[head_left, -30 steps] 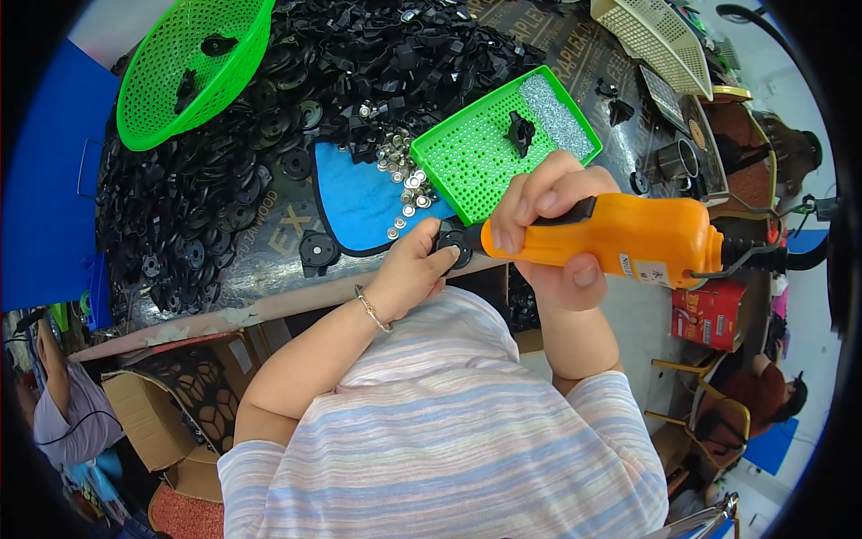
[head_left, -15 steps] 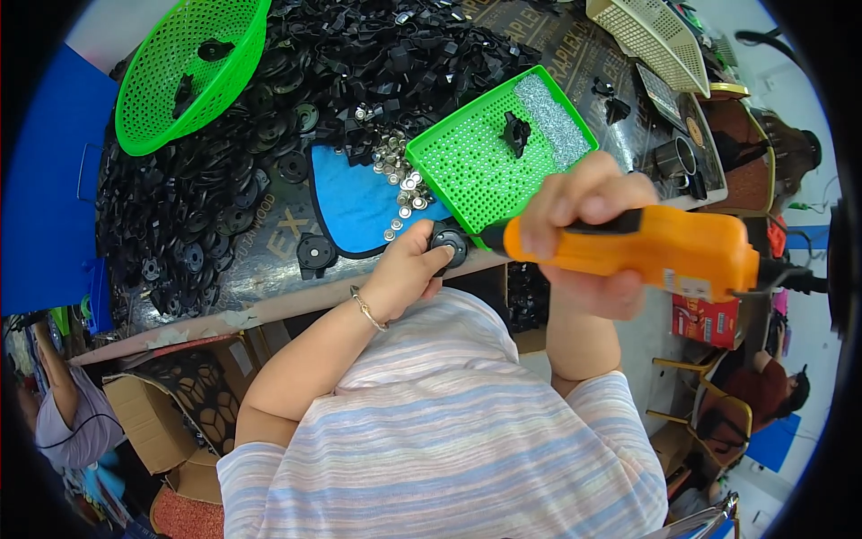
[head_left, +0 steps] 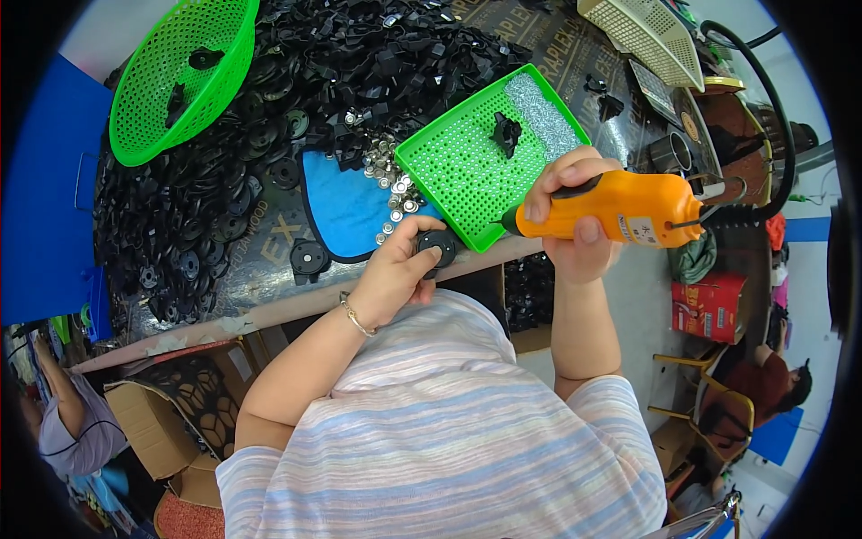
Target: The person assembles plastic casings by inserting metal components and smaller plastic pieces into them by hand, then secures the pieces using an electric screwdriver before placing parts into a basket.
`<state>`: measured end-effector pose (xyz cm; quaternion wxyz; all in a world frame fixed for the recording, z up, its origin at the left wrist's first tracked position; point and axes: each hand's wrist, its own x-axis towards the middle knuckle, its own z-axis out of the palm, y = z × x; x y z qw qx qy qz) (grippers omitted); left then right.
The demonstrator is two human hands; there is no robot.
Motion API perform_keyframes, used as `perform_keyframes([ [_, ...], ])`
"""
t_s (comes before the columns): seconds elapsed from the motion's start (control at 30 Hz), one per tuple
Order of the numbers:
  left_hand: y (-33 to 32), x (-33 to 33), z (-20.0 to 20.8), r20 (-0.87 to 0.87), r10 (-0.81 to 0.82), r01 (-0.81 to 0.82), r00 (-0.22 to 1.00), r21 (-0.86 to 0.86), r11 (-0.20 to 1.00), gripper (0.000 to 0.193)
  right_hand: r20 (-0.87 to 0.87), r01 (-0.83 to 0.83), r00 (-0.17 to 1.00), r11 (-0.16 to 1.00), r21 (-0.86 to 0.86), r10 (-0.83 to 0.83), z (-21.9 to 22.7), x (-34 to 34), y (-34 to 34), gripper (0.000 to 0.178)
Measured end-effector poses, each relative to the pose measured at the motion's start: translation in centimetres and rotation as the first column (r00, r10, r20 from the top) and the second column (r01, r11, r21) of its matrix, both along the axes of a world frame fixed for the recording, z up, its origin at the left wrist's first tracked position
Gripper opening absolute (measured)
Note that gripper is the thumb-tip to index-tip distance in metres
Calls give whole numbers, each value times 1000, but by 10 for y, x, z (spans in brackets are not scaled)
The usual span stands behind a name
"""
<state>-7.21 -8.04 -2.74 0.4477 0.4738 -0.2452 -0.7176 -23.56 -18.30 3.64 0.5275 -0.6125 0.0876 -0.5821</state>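
Near the table's front edge, my left hand pinches a round black plastic part between thumb and fingers. My right hand is wrapped round an orange electric screwdriver, held sideways above the tray's near right side. The screwdriver's dark nose points left toward the black part, with a gap between them. Just beyond both hands lies a green perforated tray, holding a heap of small silvery screws and one black knob-like part.
Round metal pieces lie beside a blue cloth. A large pile of black parts covers the table's far left. A green basket, a cream basket and a metal cup stand around. Cardboard boxes sit below; other people are nearby.
The screwdriver's rear end has swung away from me and to the left, and its nose is farther from the black part. My left hand has shifted slightly left with the part.
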Motion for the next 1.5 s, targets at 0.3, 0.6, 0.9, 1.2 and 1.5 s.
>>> perform_keyframes([
  [0.3,2,-1,1,40,-47,50,998,-76,996,48,5,-2,1000,1000,23,1,-1,1,1,39],
  [0.6,3,-2,1,30,-41,43,999,-81,996,49,-12,7,1000,1000,20,-7,0,4,1,39],
  [0.9,2,-2,5,63,-57,61,996,-78,995,48,-29,-22,999,1000,10,22,-5,0,-3,38],
  [1.2,2,-1,1,119,-81,94,990,-102,990,48,74,-182,979,980,-84,188,32,-1,14,44],
  [1.5,3,-2,1,127,-60,76,990,-125,989,46,-90,-231,967,970,83,238,25,21,38,47],
])
